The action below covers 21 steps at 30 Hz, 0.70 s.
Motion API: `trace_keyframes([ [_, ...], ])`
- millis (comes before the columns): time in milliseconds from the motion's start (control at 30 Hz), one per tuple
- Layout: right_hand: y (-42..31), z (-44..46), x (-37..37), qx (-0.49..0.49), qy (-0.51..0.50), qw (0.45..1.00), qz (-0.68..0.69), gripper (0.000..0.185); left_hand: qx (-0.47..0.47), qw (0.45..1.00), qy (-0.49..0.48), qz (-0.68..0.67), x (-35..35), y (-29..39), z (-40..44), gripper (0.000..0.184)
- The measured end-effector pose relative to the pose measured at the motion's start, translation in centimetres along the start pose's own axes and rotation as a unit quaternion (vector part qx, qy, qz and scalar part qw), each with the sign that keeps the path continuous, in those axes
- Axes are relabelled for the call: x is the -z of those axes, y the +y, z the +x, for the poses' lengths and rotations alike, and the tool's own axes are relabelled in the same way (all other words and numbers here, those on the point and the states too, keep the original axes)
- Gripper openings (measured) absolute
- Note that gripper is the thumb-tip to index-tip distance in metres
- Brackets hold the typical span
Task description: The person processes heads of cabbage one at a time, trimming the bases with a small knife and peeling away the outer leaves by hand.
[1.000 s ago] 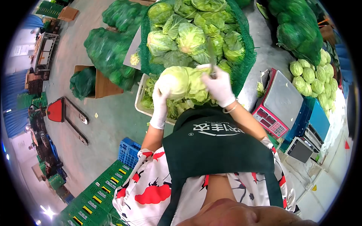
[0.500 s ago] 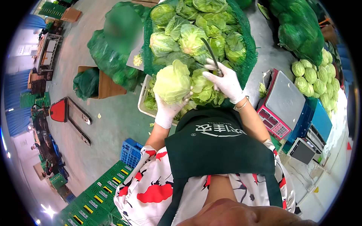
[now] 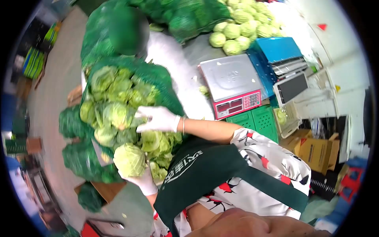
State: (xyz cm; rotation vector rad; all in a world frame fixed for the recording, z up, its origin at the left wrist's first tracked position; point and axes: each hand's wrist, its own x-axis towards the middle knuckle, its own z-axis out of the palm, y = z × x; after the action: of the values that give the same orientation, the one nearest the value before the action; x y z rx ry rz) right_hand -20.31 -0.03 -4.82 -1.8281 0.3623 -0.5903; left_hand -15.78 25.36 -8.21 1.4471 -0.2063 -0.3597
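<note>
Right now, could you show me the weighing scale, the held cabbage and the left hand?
Weighing scale (image 3: pixel 233 75): head view, on its metal platform.
Held cabbage (image 3: pixel 129 160): head view, on its pale leafy middle.
Left hand (image 3: pixel 143 183): head view, on the white glove's visible middle.

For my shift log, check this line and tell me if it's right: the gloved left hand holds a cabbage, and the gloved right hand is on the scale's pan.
The head view shows the gloved right hand over the open green net bag, not on the scale's pan. The gloved left hand does hold a cabbage.
</note>
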Motion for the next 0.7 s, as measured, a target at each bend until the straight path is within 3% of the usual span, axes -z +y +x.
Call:
trace_keyframes([
  [33,-1.2,-0.4,0.9,-0.024,-0.075,0.997,-0.002,0.069,-0.01,0.999,0.033,0.031,-1.0,0.6,0.5,0.064],
  [67,-2.1,-0.6,1.3,-0.05,-0.157,0.986,-0.003,0.083,0.086,0.989,-0.003,-0.119,-1.7,3.1,1.0,0.067],
  [100,-2.5,-0.8,1.4,-0.055,-0.181,0.982,0.022,0.084,0.182,0.947,-0.037,-0.261,-2.3,4.4,1.4,0.07],
  [200,-1.2,-1.4,1.4,0.001,-0.184,0.983,-0.015,0.092,0.165,0.975,-0.12,-0.087,-5.1,4.1,1.7,0.073],
  [267,-5.6,-1.1,6.5,-0.206,-0.265,0.939,0.075,0.095,0.159,0.972,-0.168,-0.032,-6.8,3.9,2.3,0.069],
  [333,-3.2,-1.1,8.2,-0.237,-0.249,0.92,0.188,0.092,0.091,0.97,-0.224,-0.037,-8.7,3.9,3.1,0.075],
  [367,-2.9,-1.7,9.9,-0.264,-0.227,0.918,0.188,0.077,0.076,0.963,-0.255,-0.035,-9.8,4.3,3.4,0.079],
  [400,0.1,-2.3,10.4,-0.275,-0.2,0.912,0.229,0.074,0.061,0.956,-0.286,-0.034,-11.3,5.4,3.6,0.083],
  [433,-3.9,-2.5,14.0,-0.296,-0.175,0.895,0.283,0.067,0.046,0.948,-0.314,-0.031,-12.6,6.4,3.8,0.086],
  [500,2.1,-3.5,15.6,-0.307,-0.06,0.876,0.366,0.047,0.078,0.933,-0.345,-0.065,-15.0,8.2,4.4,0.091],
  [633,4.3,-3.4,27.7,-0.332,0.136,0.839,0.409,0.069,0.072,0.933,-0.351,-0.03,-18.5,8.1,5.8,0.089],
  [700,6.7,-1.2,33.8,-0.244,0.331,0.83,0.376,0.06,0.079,0.928,-0.364,-0.024,-19.0,7.2,6.6,0.08],
])
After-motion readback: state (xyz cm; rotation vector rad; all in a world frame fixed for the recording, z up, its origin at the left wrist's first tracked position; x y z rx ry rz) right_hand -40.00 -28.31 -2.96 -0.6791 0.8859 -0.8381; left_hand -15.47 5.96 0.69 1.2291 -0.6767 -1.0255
